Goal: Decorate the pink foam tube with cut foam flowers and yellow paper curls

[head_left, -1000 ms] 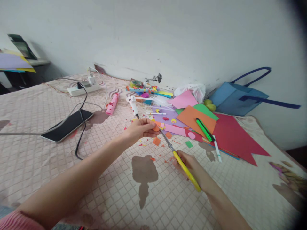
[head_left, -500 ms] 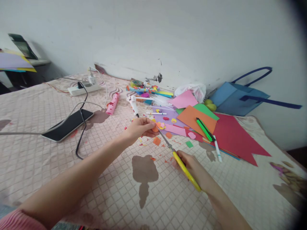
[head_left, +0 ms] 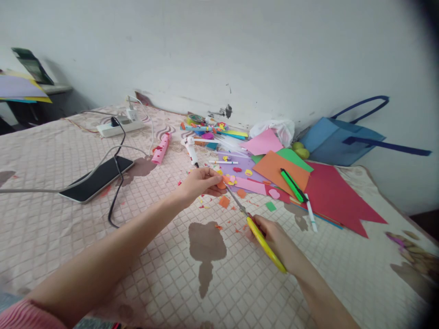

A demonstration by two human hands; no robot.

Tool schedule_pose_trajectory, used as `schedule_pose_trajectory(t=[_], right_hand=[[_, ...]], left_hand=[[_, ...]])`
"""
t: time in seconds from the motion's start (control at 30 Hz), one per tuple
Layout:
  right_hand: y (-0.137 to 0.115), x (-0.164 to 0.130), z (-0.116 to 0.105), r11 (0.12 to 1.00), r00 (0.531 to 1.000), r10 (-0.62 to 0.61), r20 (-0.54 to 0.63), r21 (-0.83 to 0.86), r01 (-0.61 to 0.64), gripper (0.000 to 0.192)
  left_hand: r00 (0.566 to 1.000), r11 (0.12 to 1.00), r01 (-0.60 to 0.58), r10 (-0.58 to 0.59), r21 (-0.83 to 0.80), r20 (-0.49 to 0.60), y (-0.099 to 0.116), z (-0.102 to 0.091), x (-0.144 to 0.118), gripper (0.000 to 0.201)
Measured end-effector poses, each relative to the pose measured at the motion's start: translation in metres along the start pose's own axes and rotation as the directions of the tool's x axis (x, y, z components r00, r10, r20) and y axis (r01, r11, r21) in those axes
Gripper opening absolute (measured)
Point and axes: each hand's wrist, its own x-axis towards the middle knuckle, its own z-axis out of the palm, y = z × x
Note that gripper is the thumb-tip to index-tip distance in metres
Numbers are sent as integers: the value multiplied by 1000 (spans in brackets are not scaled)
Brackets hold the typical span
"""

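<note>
Between the thumb and fingers of my left hand (head_left: 200,183) is a small orange paper piece (head_left: 221,184). My right hand (head_left: 274,240) is wrapped round the yellow handles of a pair of scissors (head_left: 265,246). Its blades point up and left, with the tips at the orange piece; whether they touch the paper I cannot tell. Below the hands' meeting point lie an orange paper scrap (head_left: 224,202) and several tiny bits. A green paper square (head_left: 270,206) and a pink heart-shaped cutout (head_left: 274,194) lie right of the blades.
Coloured sheets, including a red one (head_left: 338,196) and an orange one (head_left: 283,170), lie at the right with a green marker (head_left: 293,186) on top. A white glue gun (head_left: 190,151) and pink paper roll (head_left: 161,148) are behind. A phone (head_left: 98,179), cables and power strip (head_left: 120,128) lie left.
Both hands stay almost in place. The scissor handles have shifted very slightly, and the paper between my left fingers looks nearly the same.
</note>
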Motion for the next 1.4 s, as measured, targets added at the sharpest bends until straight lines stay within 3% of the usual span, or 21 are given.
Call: schedule_pose_trajectory(t=[0.13,0.3,0.53,0.9,1.13,1.4], right_hand=[[-5,-1,1,999,999,34,8,22,-34,21],[-14,-1,2,981,995,76,61,174,-86,25],[-8,-1,3,966,989,81,120,234,-108,28],[-21,-2,-1,967,991,69,116,235,-95,32],[-22,0,-2,987,999,-7,37,160,1,33],[-22,-2,-1,971,991,95,98,210,-114,32]], left_hand=[[1000,1000,4,-4,-31,3,-1,0,0,9],[997,995,48,-43,-83,58,0,0,-1,12],[994,991,72,-61,-116,94,-1,0,-1,13],[990,986,82,-64,-142,126,-1,1,-2,14],[992,988,71,-55,-139,116,0,2,-3,15],[993,991,70,-58,-116,103,-1,1,-2,14]])
